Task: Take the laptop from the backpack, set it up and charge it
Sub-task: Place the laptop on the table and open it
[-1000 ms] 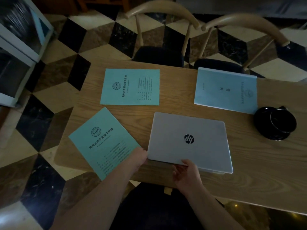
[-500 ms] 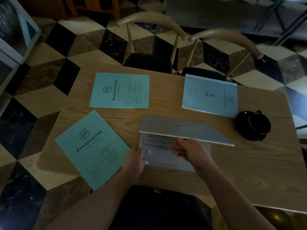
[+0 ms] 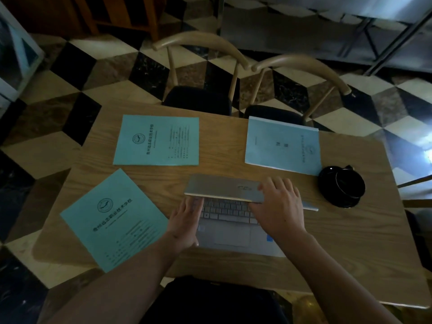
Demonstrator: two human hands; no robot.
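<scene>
A silver laptop lies near the front edge of the wooden table, its lid raised roughly halfway so the keyboard shows. My right hand grips the lid's front edge, fingers spread over its top. My left hand rests flat on the base's left side, holding it down. A black coiled cable bundle, likely the charger, sits to the right of the laptop. No backpack is in view.
Two teal booklets lie left of the laptop and a pale blue booklet lies behind it. Two wooden chairs stand at the far side. A dark seat is below me at the front edge.
The closed laptop has been opened: my right hand lifted the lid from flat to about half raised while my left hand moved onto the base. The camera tilted up.
</scene>
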